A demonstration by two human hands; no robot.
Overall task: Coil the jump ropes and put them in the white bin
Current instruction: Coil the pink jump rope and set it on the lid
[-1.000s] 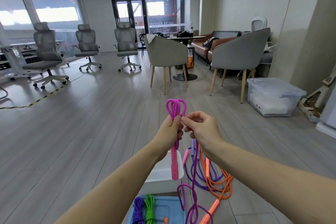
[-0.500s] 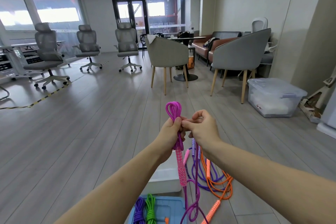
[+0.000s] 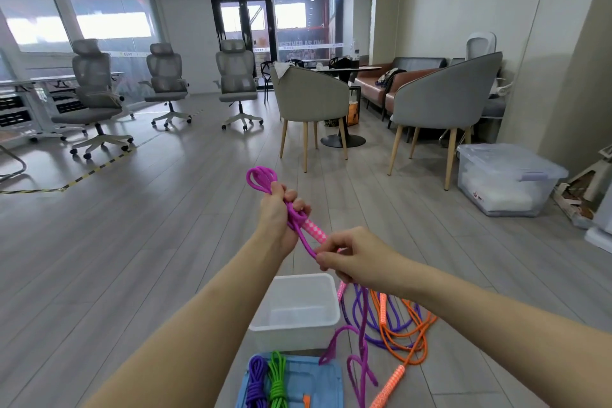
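Magenta rope (image 3: 298, 225), frame centre: left hand (image 3: 276, 214) grips folded loops to keep them; right hand (image 3: 351, 258) pinches trailing strand taut. White bin (image 3: 294, 329) waits below.

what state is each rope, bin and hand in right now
magenta jump rope: partly looped, tail hanging loose
left hand: grips the loops
right hand: pinches the strand
white plastic bin: open, no rope inside
orange jump rope: uncoiled on floor
green rope bundle: coiled

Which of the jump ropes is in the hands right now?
The magenta rope: left hand grips its loops, right hand pinches a strand. The orange rope and dark purple rope lie loose on the floor.
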